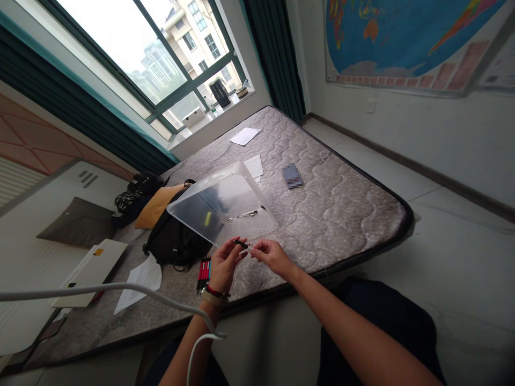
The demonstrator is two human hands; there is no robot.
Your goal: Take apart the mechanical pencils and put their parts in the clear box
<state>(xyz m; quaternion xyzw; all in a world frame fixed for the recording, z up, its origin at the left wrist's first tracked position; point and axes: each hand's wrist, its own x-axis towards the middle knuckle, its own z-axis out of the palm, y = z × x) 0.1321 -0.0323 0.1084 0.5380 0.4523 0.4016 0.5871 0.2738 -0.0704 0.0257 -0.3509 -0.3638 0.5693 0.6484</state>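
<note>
Left hand (223,262) pinched dark piece (240,244) | right hand (274,257), at three o'clock, pinched pale piece (249,249) | apparently joining or parting; steady alignment seemed needed next

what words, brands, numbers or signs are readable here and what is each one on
No text is readable.
Wall map: fine print, too small.
Poster at the right edge: marks, too blurred.
Mattress: dark marking near its edge, too blurred.
Printed sheet beside the black backpack: rows, too small.
</note>
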